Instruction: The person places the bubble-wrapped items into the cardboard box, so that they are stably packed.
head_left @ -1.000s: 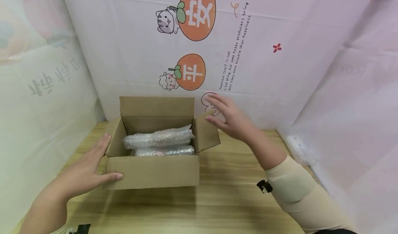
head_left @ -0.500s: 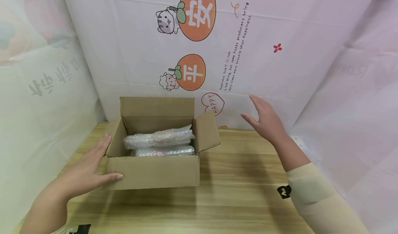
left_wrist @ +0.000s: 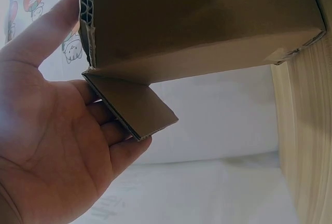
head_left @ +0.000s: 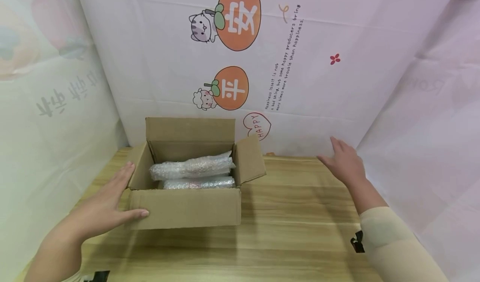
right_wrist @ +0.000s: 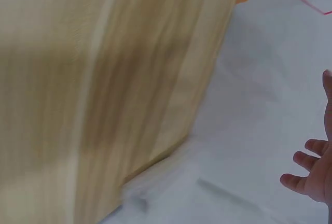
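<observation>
In the head view, a brown cardboard box (head_left: 185,209) stands with its flaps raised or folded out. Inside lie two bubble-wrapped bundles (head_left: 193,167), one behind the other; their contents are veiled by the wrap. My left hand (head_left: 99,209) rests at the box's left front corner, fingers straight along the left flap (left_wrist: 132,105), thumb on the front flap. The left wrist view has those fingers behind that flap and the thumb beside the corrugated edge. My right hand (head_left: 346,163) hovers apart from the box, at the far right, fingers spread and holding nothing.
The box stands on a wood-grain table (head_left: 292,215). A white printed sheet (head_left: 307,86) rises behind the table's back edge, with more sheeting along both sides. A blurred translucent thing (right_wrist: 155,182) lies by the table edge in the right wrist view.
My right hand has moved right and down, from beside the box's right flap to the table's far right corner. My left hand, the box and the bundles have stayed put.
</observation>
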Available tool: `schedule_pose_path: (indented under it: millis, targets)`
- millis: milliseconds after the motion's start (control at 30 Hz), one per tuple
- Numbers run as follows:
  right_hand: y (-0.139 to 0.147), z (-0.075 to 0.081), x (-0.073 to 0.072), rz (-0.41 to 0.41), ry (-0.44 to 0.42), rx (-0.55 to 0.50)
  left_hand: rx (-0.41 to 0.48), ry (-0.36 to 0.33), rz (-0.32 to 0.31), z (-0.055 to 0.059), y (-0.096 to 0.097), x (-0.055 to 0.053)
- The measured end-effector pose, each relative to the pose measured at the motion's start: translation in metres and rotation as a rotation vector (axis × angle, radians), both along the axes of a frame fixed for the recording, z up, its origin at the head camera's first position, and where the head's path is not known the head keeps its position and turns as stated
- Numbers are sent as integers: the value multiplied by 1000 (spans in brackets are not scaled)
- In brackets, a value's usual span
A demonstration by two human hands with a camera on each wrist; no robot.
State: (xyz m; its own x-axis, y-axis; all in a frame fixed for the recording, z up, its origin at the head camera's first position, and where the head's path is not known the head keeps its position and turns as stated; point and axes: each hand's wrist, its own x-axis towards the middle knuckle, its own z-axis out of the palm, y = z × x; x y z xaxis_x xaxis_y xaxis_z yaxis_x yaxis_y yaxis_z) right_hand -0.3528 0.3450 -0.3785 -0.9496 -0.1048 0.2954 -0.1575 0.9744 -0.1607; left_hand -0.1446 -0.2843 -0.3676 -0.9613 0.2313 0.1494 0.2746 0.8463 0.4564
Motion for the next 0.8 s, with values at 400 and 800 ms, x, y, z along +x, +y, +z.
schedule_pose_path:
  millis: [400,800]
  targets:
    - [61,-43,4,-174,-123,34,-5,2,-3,-1,-1,-1]
    - [99,-66,16,-271,-266,48,9,1,-9,-2,-3,-3]
